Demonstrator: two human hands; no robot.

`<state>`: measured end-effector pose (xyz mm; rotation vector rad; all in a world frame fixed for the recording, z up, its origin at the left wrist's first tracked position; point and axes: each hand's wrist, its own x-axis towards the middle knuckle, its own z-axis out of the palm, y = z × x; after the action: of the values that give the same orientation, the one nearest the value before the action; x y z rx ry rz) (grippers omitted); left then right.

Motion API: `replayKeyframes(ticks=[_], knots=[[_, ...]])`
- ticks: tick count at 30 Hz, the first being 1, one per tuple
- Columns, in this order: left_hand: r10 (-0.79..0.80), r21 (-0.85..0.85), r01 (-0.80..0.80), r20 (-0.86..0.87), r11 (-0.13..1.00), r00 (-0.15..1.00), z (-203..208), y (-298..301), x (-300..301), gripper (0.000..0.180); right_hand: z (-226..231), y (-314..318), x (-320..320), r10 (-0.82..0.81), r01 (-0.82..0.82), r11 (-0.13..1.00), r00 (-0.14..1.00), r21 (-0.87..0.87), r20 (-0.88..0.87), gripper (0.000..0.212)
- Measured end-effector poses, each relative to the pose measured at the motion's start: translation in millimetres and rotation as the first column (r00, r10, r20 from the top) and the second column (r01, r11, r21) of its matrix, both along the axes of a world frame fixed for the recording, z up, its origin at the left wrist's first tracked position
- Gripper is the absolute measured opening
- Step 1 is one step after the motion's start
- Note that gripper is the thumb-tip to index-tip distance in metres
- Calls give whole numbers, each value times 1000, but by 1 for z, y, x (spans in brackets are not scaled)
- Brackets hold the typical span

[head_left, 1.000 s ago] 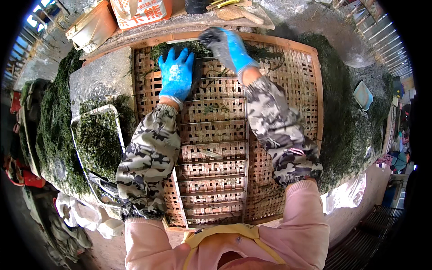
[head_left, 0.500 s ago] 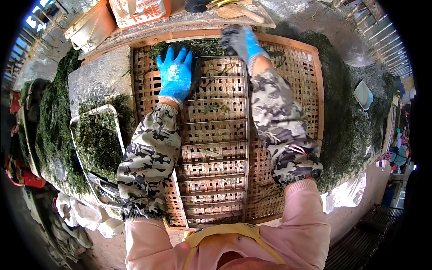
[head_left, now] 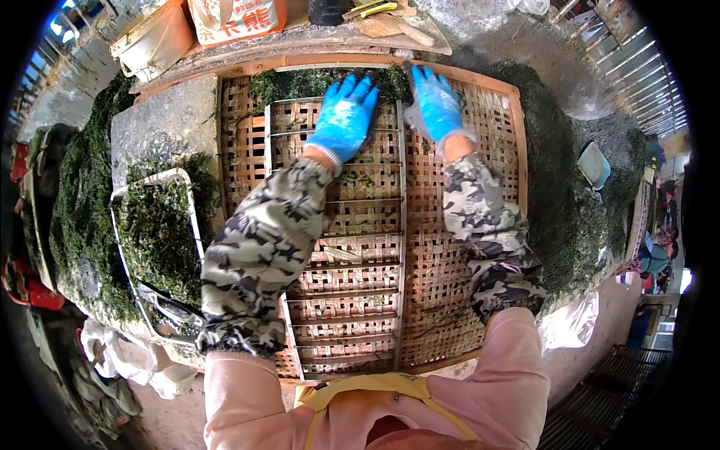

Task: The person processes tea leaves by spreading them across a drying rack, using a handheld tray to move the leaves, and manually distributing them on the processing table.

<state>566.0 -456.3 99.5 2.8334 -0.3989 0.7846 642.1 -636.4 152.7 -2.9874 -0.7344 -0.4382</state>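
Note:
A narrow metal frame [head_left: 401,225] with several crossbars lies on a woven bamboo tray [head_left: 450,247] with a wooden rim. Dark green shredded plant matter [head_left: 296,82] fills the frame's farthest slot. My left hand [head_left: 345,116], in a blue glove, rests on that slot with its fingers stretched forward. At the slot's right end, just outside the frame, my right hand [head_left: 436,103] in a matching glove has its fingers extended. Its edge is slightly blurred. Neither hand visibly grips anything. A few green bits [head_left: 356,178] lie in nearer slots.
A white-rimmed basket [head_left: 199,225] of green matter stands at the left on a grey board [head_left: 169,124]. Heaps of dark green strands [head_left: 82,202] lie on both sides. Behind the tray, a ledge holds a white bucket [head_left: 154,45], a printed bag [head_left: 240,21] and wooden tools [head_left: 394,28]. A blue-white scoop [head_left: 594,165] lies right.
My left hand has slid rightward along the far slot. My right hand has shifted right and down, from the tray's far rim to beside the slot's end, its fingers now extended.

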Motion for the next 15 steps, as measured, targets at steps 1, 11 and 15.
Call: replayKeyframes(ticks=[1,11,15], knots=[[-13,-29,10,-95,1000,995,2,-6,5,53,-1,7,-8,-13,15,1000,993,-17,118,59],[-2,-28,0,-71,1000,997,-2,-14,12,50,2,-1,48,121,-122,993,988,-4,-101,38],[-7,-38,6,-29,999,1000,-10,-13,16,49,33,15,56,261,-65,917,844,393,-469,35]])
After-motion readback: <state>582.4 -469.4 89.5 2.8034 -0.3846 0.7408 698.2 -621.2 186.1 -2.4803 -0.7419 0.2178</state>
